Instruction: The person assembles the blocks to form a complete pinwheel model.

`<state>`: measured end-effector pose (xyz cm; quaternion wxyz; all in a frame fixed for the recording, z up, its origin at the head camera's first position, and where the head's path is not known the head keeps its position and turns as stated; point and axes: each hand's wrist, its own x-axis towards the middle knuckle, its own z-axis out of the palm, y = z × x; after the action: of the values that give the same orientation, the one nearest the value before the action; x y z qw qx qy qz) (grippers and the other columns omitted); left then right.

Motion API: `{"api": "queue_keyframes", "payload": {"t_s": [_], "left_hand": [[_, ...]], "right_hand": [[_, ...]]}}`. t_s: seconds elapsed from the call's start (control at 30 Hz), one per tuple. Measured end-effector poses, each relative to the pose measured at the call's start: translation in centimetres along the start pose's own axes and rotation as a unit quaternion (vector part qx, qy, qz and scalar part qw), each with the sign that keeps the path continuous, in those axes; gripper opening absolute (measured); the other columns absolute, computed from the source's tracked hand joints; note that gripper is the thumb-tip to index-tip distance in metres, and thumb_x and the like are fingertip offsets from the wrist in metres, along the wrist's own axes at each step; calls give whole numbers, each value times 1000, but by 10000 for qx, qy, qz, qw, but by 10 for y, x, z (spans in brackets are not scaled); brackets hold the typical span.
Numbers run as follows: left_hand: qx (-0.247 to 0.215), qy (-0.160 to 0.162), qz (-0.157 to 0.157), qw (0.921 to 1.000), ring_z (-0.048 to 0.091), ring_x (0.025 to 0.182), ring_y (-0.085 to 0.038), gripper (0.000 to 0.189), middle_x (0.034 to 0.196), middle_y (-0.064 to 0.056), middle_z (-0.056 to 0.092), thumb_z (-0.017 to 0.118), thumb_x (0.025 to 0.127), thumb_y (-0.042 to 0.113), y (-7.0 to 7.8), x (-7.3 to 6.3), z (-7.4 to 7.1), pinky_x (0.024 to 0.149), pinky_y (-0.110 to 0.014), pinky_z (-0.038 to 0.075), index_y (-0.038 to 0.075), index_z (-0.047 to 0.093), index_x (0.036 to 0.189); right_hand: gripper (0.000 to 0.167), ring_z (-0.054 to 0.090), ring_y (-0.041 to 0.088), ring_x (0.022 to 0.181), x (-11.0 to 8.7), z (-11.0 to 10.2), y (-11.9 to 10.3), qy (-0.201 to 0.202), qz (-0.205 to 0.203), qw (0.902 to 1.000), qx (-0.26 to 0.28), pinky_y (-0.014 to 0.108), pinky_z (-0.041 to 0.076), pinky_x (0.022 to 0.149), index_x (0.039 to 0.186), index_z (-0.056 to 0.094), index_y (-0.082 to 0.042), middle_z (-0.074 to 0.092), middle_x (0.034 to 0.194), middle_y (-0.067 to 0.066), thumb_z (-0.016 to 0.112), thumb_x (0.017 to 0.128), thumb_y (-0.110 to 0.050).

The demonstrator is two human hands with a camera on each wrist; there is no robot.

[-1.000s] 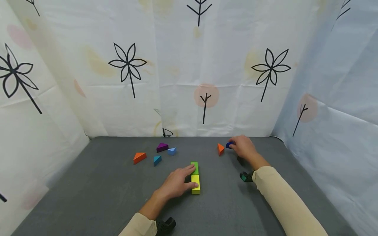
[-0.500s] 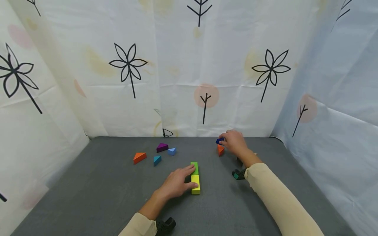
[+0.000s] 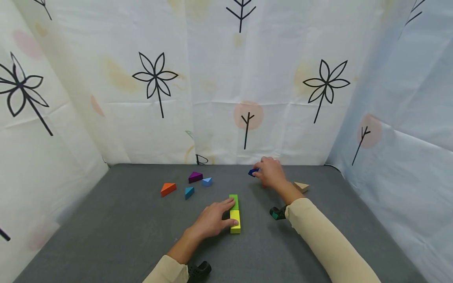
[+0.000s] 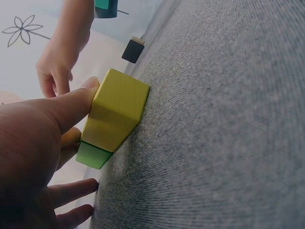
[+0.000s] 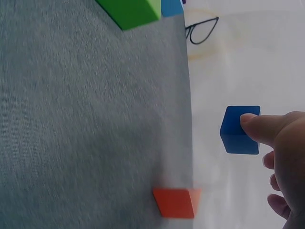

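Note:
My left hand rests on two blocks standing end to end. Its thumb lies on the yellow block and its index finger touches the green block; the other fingers stretch past them in the left wrist view. At the back right, my right hand pinches a dark blue block between thumb and fingers, raised off the table. Below that hand lies an orange triangular block, mostly hidden by it in the head view.
Left of centre lie an orange triangle, a purple triangle, a light blue triangle and a teal triangle. A tan wooden triangle lies right of my right wrist. Patterned cloth walls edge the grey table.
My right hand has moved left with the dark blue block, passing over the orange triangle and uncovering the tan one. My left hand stays put on the yellow and green blocks.

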<state>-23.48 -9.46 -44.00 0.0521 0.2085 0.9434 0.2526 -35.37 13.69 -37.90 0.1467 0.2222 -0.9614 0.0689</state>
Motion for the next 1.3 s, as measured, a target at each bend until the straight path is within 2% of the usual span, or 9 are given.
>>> {"api": "queue_keyframes", "payload": {"t_s": [0.3,0.57,0.9,1.07,1.3], "left_hand": [[-49,-3,28,10000,43,132,-29,70,153,5,38,64,89,53,-1,0,0,104,-57,33,20,45,148],[-31,11,55,10000,43,132,-30,71,152,4,39,63,89,54,-1,1,0,103,-58,33,20,45,147],[-97,-17,89,9999,43,132,-31,71,152,4,39,62,89,55,-3,1,0,103,-59,33,19,45,147],[-48,28,147,9999,43,132,-30,70,152,3,39,62,89,55,-3,1,0,103,-58,34,19,45,147],[-44,24,148,9999,43,132,-30,70,153,3,38,62,90,54,-3,1,0,103,-58,34,18,45,148]], "right_hand": [[22,49,24,91,1,11,-16,3,-16,9997,235,44,42,82,104,76,-19,57,95,2,74,87,-32],[21,53,25,98,2,26,-27,-171,-113,9994,291,47,42,88,106,76,-20,68,107,3,72,89,-32],[22,54,24,94,-1,38,-42,-193,-118,9976,652,46,43,87,103,76,-18,69,103,3,75,87,-32],[23,53,22,88,-2,45,-47,-223,-12,9963,826,43,43,83,101,76,-17,68,97,2,75,86,-33],[22,55,22,87,-2,53,-52,-261,234,9899,1372,44,44,84,99,76,-15,67,89,0,75,86,-33]]}}
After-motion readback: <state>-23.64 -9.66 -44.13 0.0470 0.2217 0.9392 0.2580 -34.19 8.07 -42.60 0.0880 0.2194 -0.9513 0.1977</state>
